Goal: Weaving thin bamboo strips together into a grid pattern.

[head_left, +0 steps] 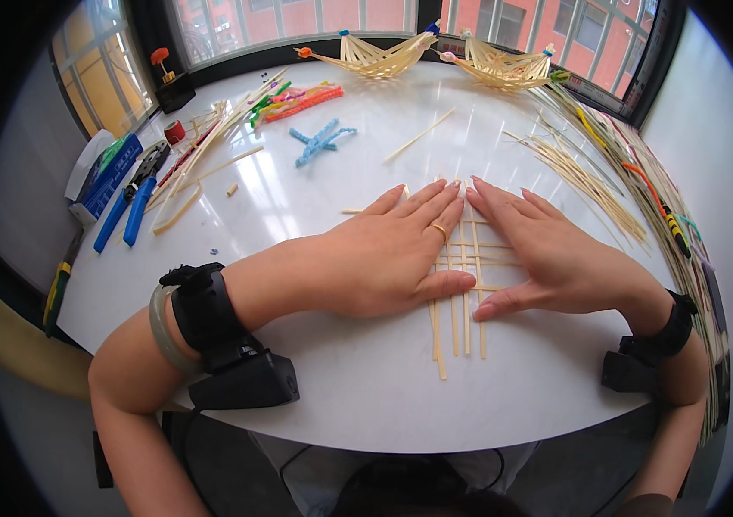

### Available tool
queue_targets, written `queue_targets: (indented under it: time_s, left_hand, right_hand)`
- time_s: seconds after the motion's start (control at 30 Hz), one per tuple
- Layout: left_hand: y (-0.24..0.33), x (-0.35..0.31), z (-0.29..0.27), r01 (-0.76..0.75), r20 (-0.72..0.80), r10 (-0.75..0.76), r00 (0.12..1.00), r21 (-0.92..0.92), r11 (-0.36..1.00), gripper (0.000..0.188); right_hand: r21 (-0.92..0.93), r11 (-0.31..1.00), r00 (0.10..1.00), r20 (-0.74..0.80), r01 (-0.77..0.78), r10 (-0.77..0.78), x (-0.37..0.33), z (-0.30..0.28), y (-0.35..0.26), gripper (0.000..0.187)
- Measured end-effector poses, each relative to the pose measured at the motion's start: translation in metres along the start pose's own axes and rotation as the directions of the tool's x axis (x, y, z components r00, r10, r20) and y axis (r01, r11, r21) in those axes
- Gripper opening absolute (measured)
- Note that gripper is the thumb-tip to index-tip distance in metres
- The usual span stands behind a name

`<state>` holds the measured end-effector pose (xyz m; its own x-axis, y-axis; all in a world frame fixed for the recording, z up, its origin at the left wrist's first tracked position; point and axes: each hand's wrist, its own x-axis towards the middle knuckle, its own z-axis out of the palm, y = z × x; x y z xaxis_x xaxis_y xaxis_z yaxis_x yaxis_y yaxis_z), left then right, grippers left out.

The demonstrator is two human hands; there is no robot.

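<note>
We see a broad, glossy white surface [366, 409] spread across the scene. Along its right edge runs a long bundle of thin, mixed-colour strips [642, 168]. At the far edge, to the right of the middle, stand two pale, boat-shaped woven pieces with coloured tips, a left one [375, 60] and a right one [509, 67], side by side.

In the middle of the surface, toward its near side, we find a loose lattice of pale, flat wooden-looking strips [467, 332], partly hidden under both hands. The left hand [388, 258] lies flat across its left part, fingers stretched forward and thumb over the strips; its grip is wide, closed on nothing. The right hand [556, 263] rests over its right part, thumb spread well away from the fingers, so that grip is wide too. The two hands' fingertips almost meet at the lattice's far end.

To the right, beyond the right hand, lies a fan of pale, slender sticks [586, 177]. On the left we see a blue-and-white cardboard box [110, 181] just beside blue-handled metal pliers [140, 208]. Farther off lie a bunch of bright, multicoloured fuzzy stems [304, 103] and, nearer, a crossed, light-blue fuzzy piece [319, 142]. Smallest is a gold-coloured ring [441, 229] on the left hand.
</note>
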<state>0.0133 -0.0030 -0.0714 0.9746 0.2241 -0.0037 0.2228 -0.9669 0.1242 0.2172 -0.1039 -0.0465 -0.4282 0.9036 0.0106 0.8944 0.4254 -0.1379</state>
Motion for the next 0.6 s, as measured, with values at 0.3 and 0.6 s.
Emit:
queue_targets:
  time_s: [0.3, 0.6]
  left_hand:
    - [-0.018, 0.000, -0.006, -0.033, -0.064, 0.000, 0.998, -0.506, 0.862, 0.077]
    - [-0.023, -0.010, -0.018, -0.053, 0.074, 0.059, 0.995, -0.084, 0.995, 0.090]
  right_hand:
    - [0.122, 0.992, 0.999, -0.035, -0.028, 0.032, 0.000, -0.015, -0.003, 0.100]
    - [0.060, 0.998, 1.000, -0.005, 0.002, -0.002, 0.004, -0.002, -0.005, 0.093]
